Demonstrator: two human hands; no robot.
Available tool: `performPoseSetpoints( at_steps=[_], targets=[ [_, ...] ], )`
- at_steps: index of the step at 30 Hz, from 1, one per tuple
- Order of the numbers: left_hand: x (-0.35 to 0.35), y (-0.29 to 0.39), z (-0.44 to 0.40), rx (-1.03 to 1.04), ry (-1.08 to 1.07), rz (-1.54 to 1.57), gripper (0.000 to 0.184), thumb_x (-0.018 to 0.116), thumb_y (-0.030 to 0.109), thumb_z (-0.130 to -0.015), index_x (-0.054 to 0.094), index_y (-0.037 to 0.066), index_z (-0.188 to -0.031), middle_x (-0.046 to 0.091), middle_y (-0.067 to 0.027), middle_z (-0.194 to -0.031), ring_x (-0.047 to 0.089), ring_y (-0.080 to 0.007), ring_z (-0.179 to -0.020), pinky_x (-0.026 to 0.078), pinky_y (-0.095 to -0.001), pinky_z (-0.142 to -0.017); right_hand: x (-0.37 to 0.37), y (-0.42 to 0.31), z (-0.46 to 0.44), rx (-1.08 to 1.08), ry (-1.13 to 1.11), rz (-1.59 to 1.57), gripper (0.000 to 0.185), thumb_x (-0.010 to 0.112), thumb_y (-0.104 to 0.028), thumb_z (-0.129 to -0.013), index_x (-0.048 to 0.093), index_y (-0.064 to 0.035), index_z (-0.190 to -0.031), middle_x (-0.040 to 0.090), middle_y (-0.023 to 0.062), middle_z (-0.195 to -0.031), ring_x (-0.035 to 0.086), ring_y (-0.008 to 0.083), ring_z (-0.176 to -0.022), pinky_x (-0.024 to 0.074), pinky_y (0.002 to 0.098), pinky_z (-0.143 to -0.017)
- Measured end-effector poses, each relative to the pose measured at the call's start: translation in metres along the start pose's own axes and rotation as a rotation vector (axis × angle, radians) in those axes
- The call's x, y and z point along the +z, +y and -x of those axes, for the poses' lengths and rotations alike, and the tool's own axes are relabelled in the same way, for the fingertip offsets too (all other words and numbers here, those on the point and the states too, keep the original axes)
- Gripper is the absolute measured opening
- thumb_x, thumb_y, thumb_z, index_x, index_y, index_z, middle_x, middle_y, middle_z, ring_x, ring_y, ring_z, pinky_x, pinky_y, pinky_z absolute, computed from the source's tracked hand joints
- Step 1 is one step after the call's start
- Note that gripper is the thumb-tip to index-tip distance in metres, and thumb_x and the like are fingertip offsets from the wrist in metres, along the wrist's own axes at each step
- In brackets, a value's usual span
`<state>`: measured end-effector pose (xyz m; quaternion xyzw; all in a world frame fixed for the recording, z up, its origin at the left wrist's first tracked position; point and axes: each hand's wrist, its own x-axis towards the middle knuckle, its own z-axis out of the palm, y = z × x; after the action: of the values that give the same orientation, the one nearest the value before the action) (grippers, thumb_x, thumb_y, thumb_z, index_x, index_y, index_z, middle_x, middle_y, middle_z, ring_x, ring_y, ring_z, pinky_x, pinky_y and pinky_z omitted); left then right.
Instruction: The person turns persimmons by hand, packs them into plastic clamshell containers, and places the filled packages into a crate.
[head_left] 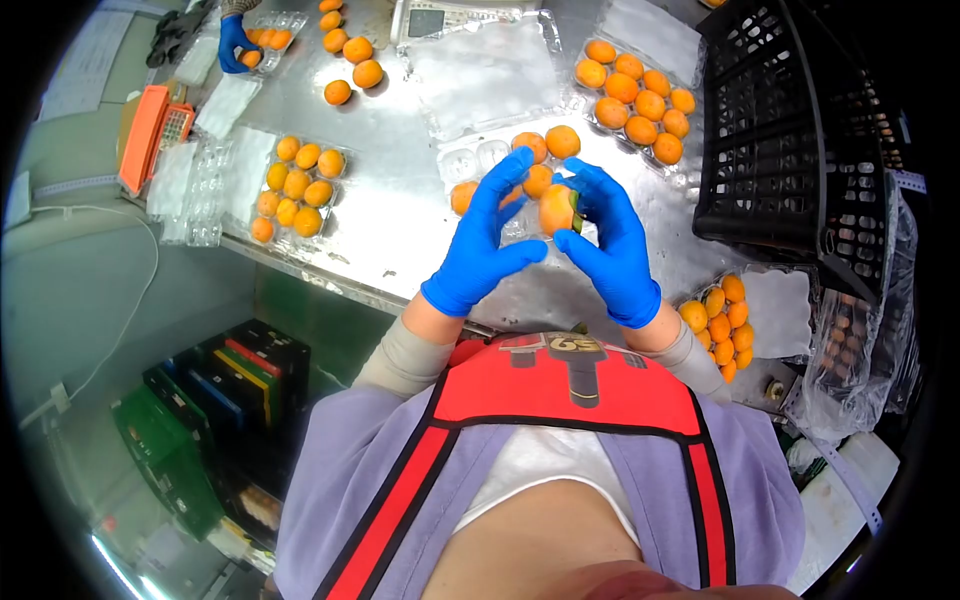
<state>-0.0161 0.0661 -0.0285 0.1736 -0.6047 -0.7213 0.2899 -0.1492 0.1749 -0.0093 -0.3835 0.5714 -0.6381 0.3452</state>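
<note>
My right hand [612,245], in a blue glove, curls round a round orange fruit [557,211] with a green leafy part on its side. Opposite it, my left hand [484,240], gloved the same, has its fingers apart and its thumb stretched toward the fruit; nothing shows in its grip. Just beyond my hands lies an open clear plastic tray [458,165] with moulded hollows. Several orange fruits [562,141] sit in it, partly hidden by my fingers. The tray's clear lid [485,75] is folded back on the far side.
Filled fruit trays stand at left [297,185], far right [637,92] and near right [720,322]. Loose fruits [367,74] lie on the metal table [390,190]. A black crate [790,130] rises at right. Another person's gloved hand [233,43] touches a tray. Stacked crates [170,450] stand lower left.
</note>
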Motion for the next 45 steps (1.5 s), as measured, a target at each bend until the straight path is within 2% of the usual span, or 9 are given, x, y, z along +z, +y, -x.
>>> performPoseSetpoints(
  at_steps=[5, 10, 19, 23, 30, 33, 36, 41, 45],
  targets=[
    [-0.003, -0.008, -0.001, -0.299, -0.164, 0.436, 0.064, 0.067, 0.021, -0.078, 0.039, 0.007, -0.134, 0.043, -0.0083, -0.133, 0.045, -0.021, -0.12, 0.037, -0.0361, -0.101, -0.006, 0.006, 0.002, -0.206, -0.029, 0.234, 0.067, 0.068, -0.003, -0.074, 0.037, -0.0035, -0.133, 0.044, 0.0123, -0.132, 0.046, 0.0229, -0.119, 0.0341, 0.036, -0.102],
    [0.005, 0.002, -0.002, -0.309, -0.089, 0.401, 0.062, 0.068, 0.013, -0.078, 0.04, 0.006, -0.133, 0.047, -0.0075, -0.13, 0.047, -0.0201, -0.118, 0.039, -0.0349, -0.099, -0.01, 0.008, 0.002, -0.38, -0.098, 0.451, 0.07, 0.068, -0.004, -0.072, 0.035, -0.0035, -0.134, 0.039, 0.0128, -0.136, 0.042, 0.0251, -0.123, 0.0335, 0.037, -0.102],
    [0.006, 0.004, -0.001, 0.004, -0.04, 0.144, 0.075, 0.072, 0.003, -0.071, 0.035, 0.007, -0.135, 0.044, -0.0097, -0.133, 0.046, -0.0219, -0.121, 0.037, -0.0354, -0.101, -0.009, 0.003, -0.002, -0.008, -0.048, -0.097, 0.078, 0.065, -0.021, -0.077, 0.023, -0.0073, -0.141, 0.035, 0.0102, -0.139, 0.041, 0.0239, -0.124, 0.0329, 0.0398, -0.1],
    [0.008, 0.007, 0.0, 0.095, -0.047, 0.054, 0.074, 0.071, -0.001, -0.07, 0.035, 0.007, -0.135, 0.043, -0.0112, -0.134, 0.044, -0.0234, -0.123, 0.036, -0.0359, -0.103, -0.007, 0.01, 0.002, 0.1, -0.101, -0.295, 0.074, 0.063, -0.018, -0.081, 0.021, -0.0085, -0.142, 0.049, 0.0106, -0.123, 0.047, 0.0213, -0.117, 0.0362, 0.0366, -0.099],
    [0.007, 0.002, 0.001, 0.184, -0.11, -0.106, 0.078, 0.073, 0.001, -0.069, 0.033, 0.005, -0.135, 0.036, -0.0119, -0.14, 0.042, -0.0253, -0.125, 0.035, -0.0382, -0.103, -0.001, 0.001, 0.001, 0.156, -0.1, -0.289, 0.075, 0.066, -0.013, -0.079, 0.023, -0.0082, -0.141, 0.052, 0.0109, -0.119, 0.05, 0.0204, -0.113, 0.0362, 0.0358, -0.1],
    [0.007, 0.004, 0.0, 0.199, -0.056, -0.076, 0.067, 0.067, 0.002, -0.074, 0.036, 0.007, -0.133, 0.041, -0.012, -0.136, 0.039, -0.0247, -0.127, 0.035, -0.0382, -0.103, -0.001, 0.002, 0.0, 0.075, -0.065, -0.224, 0.076, 0.067, -0.011, -0.078, 0.024, -0.0069, -0.14, 0.052, 0.0107, -0.119, 0.049, 0.0203, -0.113, 0.0358, 0.0361, -0.1],
    [0.003, 0.003, -0.001, 0.042, -0.069, 0.126, 0.061, 0.065, 0.004, -0.077, 0.038, 0.007, -0.132, 0.041, -0.0112, -0.136, 0.04, -0.0234, -0.126, 0.036, -0.0387, -0.102, -0.002, 0.001, -0.001, -0.012, -0.066, -0.112, 0.077, 0.068, -0.009, -0.076, 0.025, -0.0056, -0.14, 0.051, 0.0107, -0.121, 0.049, 0.0202, -0.114, 0.035, 0.0366, -0.1],
    [0.01, 0.012, -0.003, -0.13, -0.01, 0.235, 0.041, 0.062, 0.004, -0.08, 0.051, 0.005, -0.12, 0.052, -0.008, -0.121, 0.053, -0.018, -0.109, 0.045, -0.032, -0.09, 0.002, 0.003, 0.003, -0.081, -0.025, -0.004, 0.076, 0.068, -0.007, -0.075, 0.028, -0.0041, -0.139, 0.048, 0.0111, -0.127, 0.047, 0.0217, -0.117, 0.0339, 0.0365, -0.102],
    [0.015, 0.013, -0.003, -0.111, 0.078, 0.183, 0.029, 0.061, 0.007, -0.083, 0.056, 0.003, -0.111, 0.057, -0.0072, -0.111, 0.055, -0.0162, -0.103, 0.047, -0.0288, -0.084, 0.002, 0.01, 0.004, -0.098, -0.056, 0.064, 0.081, 0.066, 0.0, -0.07, 0.025, -0.0033, -0.14, 0.045, 0.0109, -0.129, 0.047, 0.0207, -0.116, 0.0359, 0.0359, -0.1]
  ],
)
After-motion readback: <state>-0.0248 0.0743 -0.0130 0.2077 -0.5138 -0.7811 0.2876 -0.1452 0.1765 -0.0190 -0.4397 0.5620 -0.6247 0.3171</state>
